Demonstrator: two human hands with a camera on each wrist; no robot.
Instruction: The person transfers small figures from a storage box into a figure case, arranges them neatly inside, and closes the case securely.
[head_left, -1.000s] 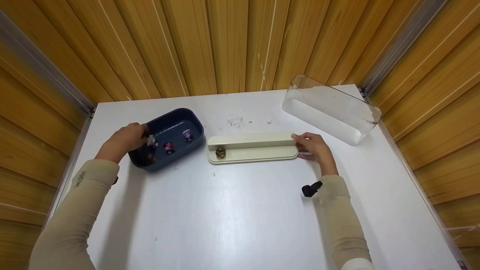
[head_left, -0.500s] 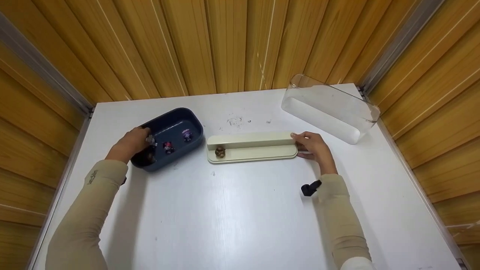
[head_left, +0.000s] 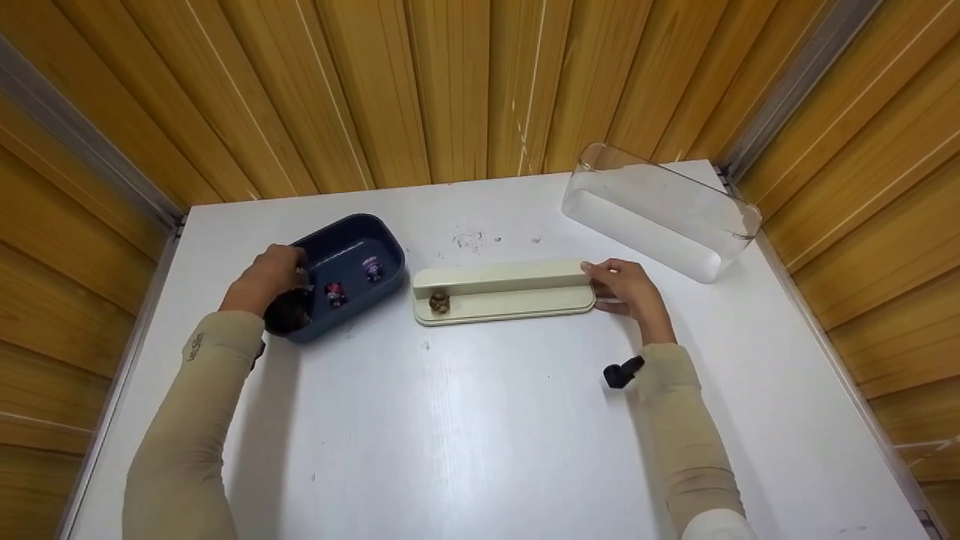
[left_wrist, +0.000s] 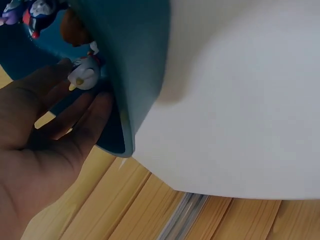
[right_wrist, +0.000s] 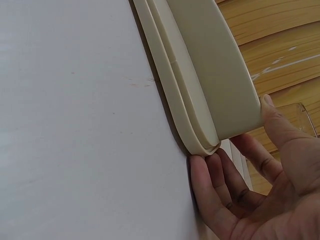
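My left hand point(head_left: 268, 277) reaches into the dark blue bin point(head_left: 349, 319) at its left end. In the left wrist view, its thumb and fingers pinch a small white-headed figurine point(left_wrist: 85, 76) with a yellow beak. A red-and-dark figurine point(head_left: 335, 294) and a purple one point(head_left: 373, 268) lie further inside; a brown round shape point(left_wrist: 74, 30) sits near the white one. My right hand point(head_left: 628, 289) grips the right end of a cream two-step display base point(head_left: 525, 301), thumb on the upper step and fingers against the end. On its lower step, at the left, stands a brown figurine point(head_left: 439, 303).
A clear box-shaped cover point(head_left: 652, 217) stands at the back right of the white table point(head_left: 465, 420). Wooden-slat walls point(head_left: 450, 90) enclose the table at the back and both sides.
My left hand has shifted a little to the right and closed in on the white-headed figurine, now mostly hidden in the head view. The right hand and display base stay put.
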